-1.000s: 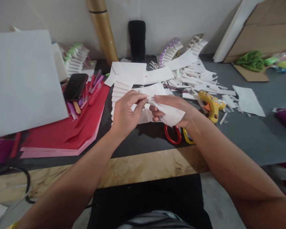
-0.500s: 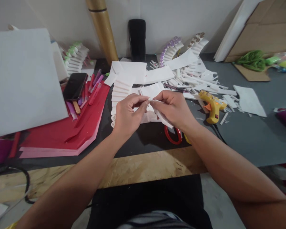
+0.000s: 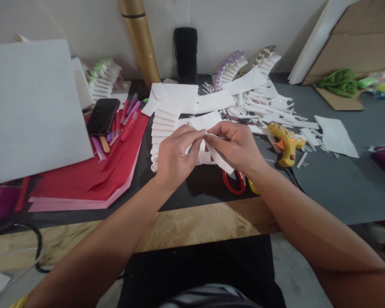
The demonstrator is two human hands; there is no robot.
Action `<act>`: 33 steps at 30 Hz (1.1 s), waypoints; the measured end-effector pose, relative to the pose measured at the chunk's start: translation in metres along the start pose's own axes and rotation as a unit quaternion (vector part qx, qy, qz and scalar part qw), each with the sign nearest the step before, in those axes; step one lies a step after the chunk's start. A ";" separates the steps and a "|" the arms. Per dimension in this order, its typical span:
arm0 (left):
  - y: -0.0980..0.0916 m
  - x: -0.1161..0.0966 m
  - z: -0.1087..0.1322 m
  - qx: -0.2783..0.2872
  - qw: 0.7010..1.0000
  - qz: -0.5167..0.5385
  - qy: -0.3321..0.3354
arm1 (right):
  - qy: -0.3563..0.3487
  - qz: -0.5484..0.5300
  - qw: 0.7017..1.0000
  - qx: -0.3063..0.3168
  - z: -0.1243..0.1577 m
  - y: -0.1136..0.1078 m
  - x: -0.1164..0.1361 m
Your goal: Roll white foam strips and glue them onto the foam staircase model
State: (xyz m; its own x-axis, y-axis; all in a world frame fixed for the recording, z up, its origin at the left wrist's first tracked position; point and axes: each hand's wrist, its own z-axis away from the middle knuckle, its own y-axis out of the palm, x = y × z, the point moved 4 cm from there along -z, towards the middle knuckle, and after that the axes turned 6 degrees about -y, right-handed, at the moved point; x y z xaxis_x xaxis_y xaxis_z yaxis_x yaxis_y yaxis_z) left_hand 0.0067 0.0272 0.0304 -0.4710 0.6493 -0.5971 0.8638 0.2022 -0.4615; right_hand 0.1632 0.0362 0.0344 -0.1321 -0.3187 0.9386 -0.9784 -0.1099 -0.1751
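Note:
Between my two hands is a narrow strip of white paper (image 3: 223, 160), its loose end hanging below my right palm. My left hand (image 3: 179, 156) pinches the strip's upper end between thumb and fingertips. Against those fingertips, my right hand (image 3: 239, 145) is closed on the same strip. Fingers hide the pinched end. Beneath my hands lie white paper sheets (image 3: 208, 119). Left of them curves a row of white paper rolls (image 3: 163, 124), partly behind my left hand. Red-handled scissors (image 3: 232, 184) lie just below my right hand.
A yellow glue gun (image 3: 287, 143) with a cord lies to the right, near scattered white paper scraps (image 3: 266, 107). On the left are a phone (image 3: 103, 115), red paper (image 3: 73, 179) and a large white board (image 3: 35, 111). A gold tube (image 3: 141, 42) leans at the back.
My left fingertips have shifted slightly up and right, closer to the right ones, and now cover the strip's small end. My right hand has barely moved.

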 end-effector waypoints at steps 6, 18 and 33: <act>0.003 0.006 -0.002 0.045 0.997 0.051 -0.020 | -0.015 0.046 0.999 0.025 -0.003 -0.006 0.003; -0.006 0.002 -0.006 0.004 0.998 0.041 -0.038 | 0.287 -0.299 0.900 0.137 -0.002 0.004 -0.019; -0.003 0.015 -0.004 -0.014 0.981 0.130 -0.145 | 0.207 -0.292 0.925 0.124 0.001 0.009 -0.015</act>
State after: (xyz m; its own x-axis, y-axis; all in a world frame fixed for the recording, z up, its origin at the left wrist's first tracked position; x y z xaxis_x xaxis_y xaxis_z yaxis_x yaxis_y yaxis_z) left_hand -0.0021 0.0388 0.0252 -0.2622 0.4469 -0.8553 0.9640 0.0812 -0.2531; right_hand 0.1565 0.0392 0.0188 0.3089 0.2451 0.9190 -0.8421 -0.3787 0.3840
